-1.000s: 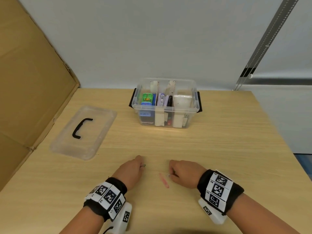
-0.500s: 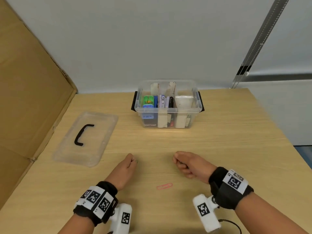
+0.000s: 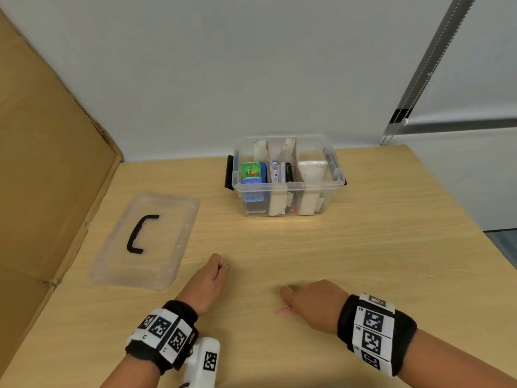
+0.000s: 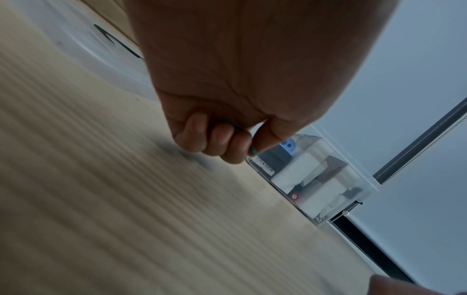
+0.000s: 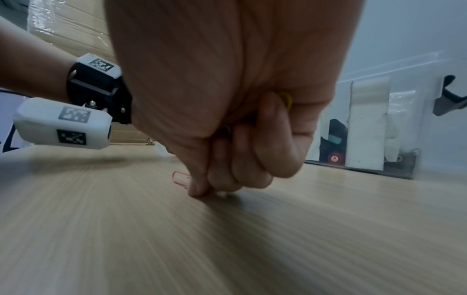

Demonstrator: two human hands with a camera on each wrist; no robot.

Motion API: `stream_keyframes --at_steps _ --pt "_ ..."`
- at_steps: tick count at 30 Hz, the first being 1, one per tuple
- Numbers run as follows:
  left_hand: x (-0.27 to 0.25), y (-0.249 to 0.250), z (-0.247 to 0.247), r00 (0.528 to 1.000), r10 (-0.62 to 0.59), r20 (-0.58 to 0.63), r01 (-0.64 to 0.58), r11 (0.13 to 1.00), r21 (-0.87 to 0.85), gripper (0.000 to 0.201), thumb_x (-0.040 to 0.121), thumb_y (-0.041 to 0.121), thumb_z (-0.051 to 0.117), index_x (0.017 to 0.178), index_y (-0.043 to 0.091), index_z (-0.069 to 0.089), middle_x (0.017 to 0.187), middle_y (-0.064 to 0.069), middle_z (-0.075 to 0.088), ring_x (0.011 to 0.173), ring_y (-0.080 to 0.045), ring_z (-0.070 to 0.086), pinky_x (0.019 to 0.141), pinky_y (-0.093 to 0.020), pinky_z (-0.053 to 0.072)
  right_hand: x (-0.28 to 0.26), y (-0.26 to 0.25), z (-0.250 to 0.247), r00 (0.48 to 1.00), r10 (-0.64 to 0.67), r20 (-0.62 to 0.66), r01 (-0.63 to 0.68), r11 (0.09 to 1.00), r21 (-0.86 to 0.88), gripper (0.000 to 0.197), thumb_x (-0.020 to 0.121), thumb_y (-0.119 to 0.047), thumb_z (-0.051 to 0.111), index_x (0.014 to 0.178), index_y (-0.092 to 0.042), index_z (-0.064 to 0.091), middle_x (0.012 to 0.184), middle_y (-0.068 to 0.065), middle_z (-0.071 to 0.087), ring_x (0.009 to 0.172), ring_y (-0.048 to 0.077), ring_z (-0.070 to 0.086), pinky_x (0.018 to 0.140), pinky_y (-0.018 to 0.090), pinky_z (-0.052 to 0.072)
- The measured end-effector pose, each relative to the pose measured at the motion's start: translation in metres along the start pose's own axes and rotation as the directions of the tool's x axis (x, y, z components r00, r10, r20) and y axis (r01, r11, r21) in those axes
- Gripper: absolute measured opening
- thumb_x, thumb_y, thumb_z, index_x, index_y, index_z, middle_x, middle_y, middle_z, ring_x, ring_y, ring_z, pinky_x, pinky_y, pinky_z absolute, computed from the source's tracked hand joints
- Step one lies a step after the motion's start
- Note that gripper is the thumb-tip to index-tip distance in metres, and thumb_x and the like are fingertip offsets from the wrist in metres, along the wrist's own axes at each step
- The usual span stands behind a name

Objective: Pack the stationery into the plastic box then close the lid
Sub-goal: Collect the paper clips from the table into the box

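Observation:
The clear plastic box stands open at the back of the table, with stationery in its compartments. Its lid lies flat to the left, black handle up. My left hand rests on the table with its fingers curled, pinching a green paper clip. My right hand is a fist low on the table, with a yellow paper clip tucked inside the curled fingers. One of its fingertips touches the right end of a pink paper clip lying on the wood.
A tall cardboard sheet walls off the left side. The grey wall runs behind the box, and the table edge slants away on the right. Bare wood lies between my hands and the box.
My right hand came back toward me and down onto the pink paper clip, which lay free half a second ago. My left hand has barely moved.

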State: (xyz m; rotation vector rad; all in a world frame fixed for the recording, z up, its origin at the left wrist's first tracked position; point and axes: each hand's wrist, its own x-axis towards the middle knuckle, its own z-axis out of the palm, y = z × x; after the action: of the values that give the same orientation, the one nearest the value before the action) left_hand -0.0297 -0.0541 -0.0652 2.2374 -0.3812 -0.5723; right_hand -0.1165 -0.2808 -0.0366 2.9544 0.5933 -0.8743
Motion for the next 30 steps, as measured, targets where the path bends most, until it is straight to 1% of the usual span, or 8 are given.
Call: stream_keyframes --at_steps 6,10,13,17,22,26,28,30 --pt "0.005 -0.001 -0.001 1.0 0.018 0.008 -0.018 1.0 0.008 0.021 0.101 0.022 0.034 0.08 0.016 0.034 0.071 0.001 0.037 0.064 -0.011 0.034 0.063 -0.026 0.032 0.001 -0.004 0.003 0.997 0.08 0.022 -0.082 0.993 0.083 0.028 0.097 -0.008 0.036 0.125 -0.007 0.039 0.095 0.012 0.056 0.063 0.023 0.042 0.048 0.028 0.025" --pt "0.005 -0.002 -0.002 1.0 0.02 -0.001 -0.02 1.0 -0.014 0.021 0.101 0.023 0.033 0.081 0.016 0.035 0.07 0.003 0.038 0.063 -0.011 0.034 0.062 -0.025 0.032 -0.005 0.013 -0.009 0.981 0.192 -0.025 -0.172 0.921 0.35 0.018 0.101 -0.024 0.033 0.112 -0.015 0.044 0.104 0.01 0.063 0.08 0.023 0.054 0.065 0.03 0.036" --pt "0.003 -0.003 -0.002 1.0 0.012 -0.006 -0.012 1.0 -0.025 0.018 0.101 0.019 0.033 0.083 0.016 0.036 0.073 0.003 0.039 0.064 -0.01 0.036 0.064 -0.025 0.033 -0.016 0.044 -0.052 0.915 0.341 -0.218 -0.234 0.885 0.402 0.005 0.1 -0.019 0.037 0.098 -0.021 0.041 0.083 0.002 0.06 0.069 0.018 0.051 0.056 0.024 0.035" --pt "0.001 -0.001 0.0 1.0 0.019 -0.018 -0.019 1.0 -0.02 0.017 0.101 0.017 0.032 0.085 0.015 0.037 0.073 0.003 0.04 0.064 -0.01 0.036 0.062 -0.024 0.033 -0.022 0.088 -0.129 0.793 0.466 -0.394 -0.371 0.881 0.295 0.012 0.1 -0.02 0.039 0.106 -0.014 0.048 0.081 0.003 0.057 0.065 0.015 0.05 0.051 0.021 0.031" --pt "0.0 0.007 0.002 1.0 0.015 -0.025 -0.016 1.0 -0.026 0.018 0.102 0.021 0.031 0.086 0.014 0.038 0.073 0.002 0.04 0.064 -0.011 0.037 0.062 -0.025 0.033 0.032 0.119 -0.183 0.828 0.508 -0.237 -0.509 0.859 0.06 0.025 0.098 -0.021 0.044 0.113 -0.005 0.056 0.102 0.009 0.064 0.089 0.025 0.06 0.081 0.033 0.048" --pt "-0.002 0.008 -0.001 0.999 0.011 -0.041 -0.013 1.0 -0.028 0.018 0.102 0.023 0.03 0.087 0.015 0.038 0.073 0.002 0.04 0.064 -0.011 0.037 0.063 -0.026 0.034 0.125 0.214 -0.157 0.845 0.523 -0.111 -0.535 0.829 -0.165 0.027 0.079 -0.035 0.057 0.088 -0.014 0.07 0.061 -0.004 0.058 0.06 0.022 0.06 0.073 0.038 0.056" --pt "-0.004 0.007 -0.003 0.999 0.009 -0.045 -0.01 0.999 -0.031 0.018 0.101 0.023 0.03 0.088 0.014 0.038 0.073 0.002 0.041 0.064 -0.011 0.037 0.063 -0.026 0.035 0.146 0.227 -0.152 0.838 0.539 -0.079 -0.545 0.828 -0.128 0.025 0.074 -0.036 0.059 0.087 -0.017 0.068 0.062 -0.003 0.057 0.06 0.021 0.058 0.069 0.036 0.054" --pt "-0.005 0.006 -0.004 0.999 0.004 -0.045 -0.005 0.999 -0.04 0.018 0.101 0.022 0.031 0.089 0.012 0.039 0.074 0.001 0.041 0.064 -0.011 0.038 0.063 -0.026 0.035 0.111 0.17 -0.174 0.854 0.511 -0.102 -0.519 0.851 -0.081 0.027 0.084 -0.03 0.055 0.102 -0.013 0.065 0.08 0.002 0.059 0.072 0.02 0.056 0.073 0.032 0.05"
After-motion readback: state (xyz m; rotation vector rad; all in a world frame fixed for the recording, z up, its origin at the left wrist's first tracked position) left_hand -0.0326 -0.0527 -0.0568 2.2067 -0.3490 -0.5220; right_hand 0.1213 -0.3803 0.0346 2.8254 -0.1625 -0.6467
